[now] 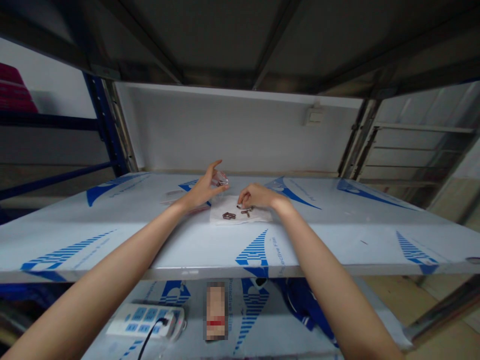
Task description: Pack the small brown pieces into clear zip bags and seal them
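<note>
My left hand (202,190) is over the white shelf top (337,235), its thumb and fingers closed round a small clear plastic bag (220,179), index finger raised. My right hand (257,196) rests on a white cloth or paper sheet (258,216), fingertips pinched on one of the small dark metal pieces (240,206). Several more such pieces (228,215) lie loose on the sheet between the two hands.
The shelf top is covered in white protective film with blue print. A lower shelf holds a white power strip (144,320) with a black cable and a blurred-out object (215,310). Blue rack uprights (103,120) stand at left, metal frames at right, a shelf overhead.
</note>
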The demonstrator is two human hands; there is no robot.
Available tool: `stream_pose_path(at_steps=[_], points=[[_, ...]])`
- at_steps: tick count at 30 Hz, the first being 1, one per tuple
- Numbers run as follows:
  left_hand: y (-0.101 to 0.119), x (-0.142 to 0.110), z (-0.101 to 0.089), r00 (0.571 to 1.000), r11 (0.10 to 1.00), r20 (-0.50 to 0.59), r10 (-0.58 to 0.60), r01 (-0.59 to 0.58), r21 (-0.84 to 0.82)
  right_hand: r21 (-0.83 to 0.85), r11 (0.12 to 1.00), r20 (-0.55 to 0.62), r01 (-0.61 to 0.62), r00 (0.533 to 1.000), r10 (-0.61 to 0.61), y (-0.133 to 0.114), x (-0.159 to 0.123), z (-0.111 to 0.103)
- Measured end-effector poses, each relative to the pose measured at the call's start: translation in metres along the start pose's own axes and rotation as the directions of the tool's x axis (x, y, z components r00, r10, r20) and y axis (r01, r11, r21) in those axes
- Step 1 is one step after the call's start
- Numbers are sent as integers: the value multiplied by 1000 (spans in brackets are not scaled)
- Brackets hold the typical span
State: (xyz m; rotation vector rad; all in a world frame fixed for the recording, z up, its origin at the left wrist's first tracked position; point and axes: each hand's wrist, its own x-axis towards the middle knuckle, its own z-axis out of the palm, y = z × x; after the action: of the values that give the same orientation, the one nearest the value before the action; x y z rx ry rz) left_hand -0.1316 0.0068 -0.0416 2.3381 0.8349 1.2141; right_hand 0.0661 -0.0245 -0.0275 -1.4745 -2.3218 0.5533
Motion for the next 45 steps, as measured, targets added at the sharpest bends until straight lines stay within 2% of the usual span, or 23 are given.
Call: stream_pose_path(at_steps=[4, 10, 14, 16, 18, 20, 22, 25, 28, 33, 38, 43, 45], points=[[2, 0, -1, 1000, 1000, 0, -7, 7, -6, -24, 1000, -35, -3, 999, 2, 2, -2, -4], [1, -1, -1, 1000, 1000, 6, -2, 2, 1, -6, 1000, 163, -20, 986, 21, 4, -3, -3], [0, -1, 0, 1000, 1000, 13, -9, 8, 20, -45, 999, 113, -15, 993, 20, 2, -2, 0], [0, -1, 0, 1000, 1000, 18, -4, 4, 21, -50, 999, 37, -3, 999, 5, 0, -2, -1], [0, -1, 0, 1000, 1000, 20, 9, -9, 16, -41, 998, -137, 44, 989, -49, -3, -2, -5], [0, -1, 1, 999, 1000, 21, 28, -28, 9, -13, 992, -351, 125, 928, -122, -6, -2, -8], [1, -1, 3, 998, 999, 19, 52, -52, 2, 42, 975, -493, 217, 854, -169, -9, 0, -10], [3, -2, 6, 997, 997, 17, 71, -71, 18, 113, 934, -572, 339, 791, -218, -12, 5, -7], [5, -3, 11, 996, 995, 9, 92, -92, 44, 134, 900, -594, 415, 760, -262, -14, 10, -1], [6, -3, 14, 990, 990, -28, 140, -139, 38, 67, 891, -562, 448, 755, -338, -16, 11, 0], [6, -1, 14, 978, 983, -102, 180, -175, 57, 95, 920, -603, 379, 758, -250, -18, 7, -2], [2, 1, 14, 950, 968, -208, 234, -209, 135, 339, 859, -469, 383, 860, -199, -20, 8, 0], [1, 1, 15, 935, 955, -236, 264, -220, 198, 423, 829, -445, 366, 881, -162, -21, 8, 1]])
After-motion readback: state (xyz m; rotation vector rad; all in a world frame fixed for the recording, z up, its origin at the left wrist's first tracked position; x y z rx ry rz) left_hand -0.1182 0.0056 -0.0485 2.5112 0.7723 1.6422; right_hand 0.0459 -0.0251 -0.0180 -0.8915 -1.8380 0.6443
